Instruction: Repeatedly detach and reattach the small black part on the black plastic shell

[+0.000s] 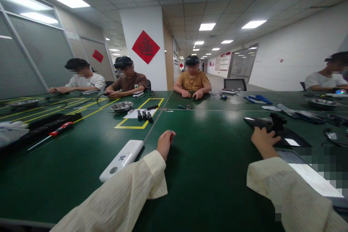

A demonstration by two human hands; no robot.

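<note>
My left hand [165, 144] is over the green table [201, 174] near the middle, its fingers pinched together around something small and bluish that I cannot make out. To its left lies a white device [122, 160] marked 26. At the right, my right hand [264, 140] has its fingers spread at the near edge of a glossy black panel [292, 138] with a black stand piece [277, 121] on top. A flat screen-like device [310, 174] lies beneath and beside my right forearm.
Beyond my left hand stand small black parts [145, 116] on white paper, near a metal bowl [122, 107]. A red screwdriver [61, 129] lies at the left beside a black case [49, 125]. Several people sit around the table. Blue packets [257, 99] lie at the back right.
</note>
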